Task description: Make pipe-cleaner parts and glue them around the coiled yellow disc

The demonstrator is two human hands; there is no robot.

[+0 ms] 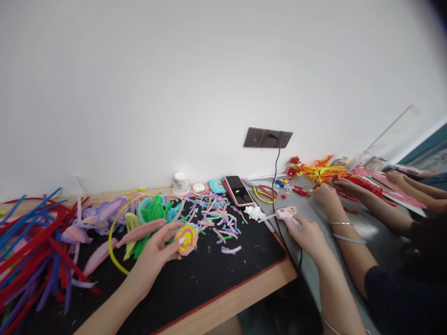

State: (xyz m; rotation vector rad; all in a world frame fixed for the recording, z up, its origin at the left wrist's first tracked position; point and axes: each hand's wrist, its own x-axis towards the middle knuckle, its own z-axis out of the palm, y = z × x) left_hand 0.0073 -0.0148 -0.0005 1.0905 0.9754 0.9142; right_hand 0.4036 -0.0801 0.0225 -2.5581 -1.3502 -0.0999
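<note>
My left hand grips a round pipe-cleaner coil with yellow and pink rings, its thumb across the face. It is held above the black mat. At the right, my right hand is closed around the handle of a pale pink glue gun, whose nozzle side points left, beside a crumpled white tissue. Short pastel pipe-cleaner cuttings lie scattered behind the coil. Left of my left hand are a pink pipe-cleaner petal and green pipe-cleaner leaves.
Red, blue and purple pipe cleaners heap at the far left. Along the wall stand a white cup and a phone. A black cord hangs from the socket. At right, a co-worker's hands work near orange pipe cleaners.
</note>
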